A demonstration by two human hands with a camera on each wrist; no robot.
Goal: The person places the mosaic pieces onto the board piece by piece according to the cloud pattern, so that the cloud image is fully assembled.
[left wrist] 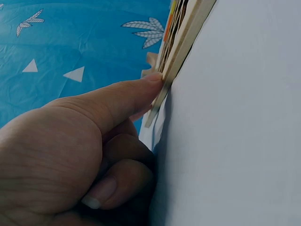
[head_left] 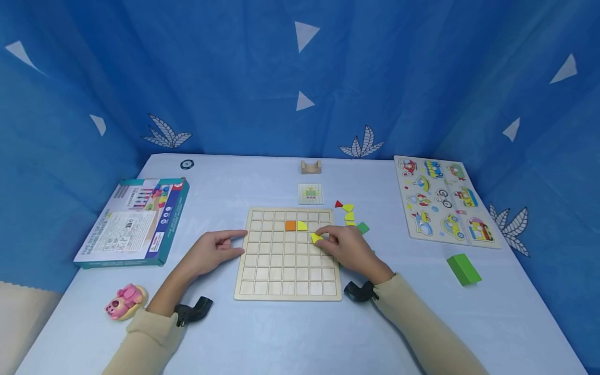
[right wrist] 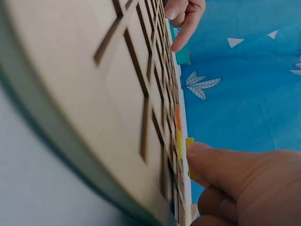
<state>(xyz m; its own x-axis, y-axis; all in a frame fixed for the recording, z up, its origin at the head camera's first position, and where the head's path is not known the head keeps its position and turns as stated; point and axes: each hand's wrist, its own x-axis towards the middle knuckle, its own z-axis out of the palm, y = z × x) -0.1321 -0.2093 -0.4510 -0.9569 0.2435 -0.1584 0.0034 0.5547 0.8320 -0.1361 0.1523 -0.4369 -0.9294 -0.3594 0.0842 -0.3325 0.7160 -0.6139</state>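
A square wooden grid board (head_left: 281, 260) lies in the middle of the table. In its upper rows sit an orange square piece (head_left: 290, 225) and, right beside it, a yellow rounded piece (head_left: 302, 225). My right hand (head_left: 349, 250) pinches a yellow piece (right wrist: 190, 160) between thumb and fingers, just above the board's right side. At the board's left edge, my left hand (head_left: 211, 253) touches the rim with thumb and index finger extended; its other fingers are curled under in the left wrist view.
Beside the board's upper right lie a red triangle (head_left: 338, 204), several yellow pieces (head_left: 348, 208) and a green piece (head_left: 363, 227). Behind it are a pattern card (head_left: 311, 194) and wooden holder (head_left: 311, 167). A box (head_left: 131, 224), pink toy (head_left: 125, 301), picture puzzle (head_left: 442, 200) and green block (head_left: 464, 269) surround it.
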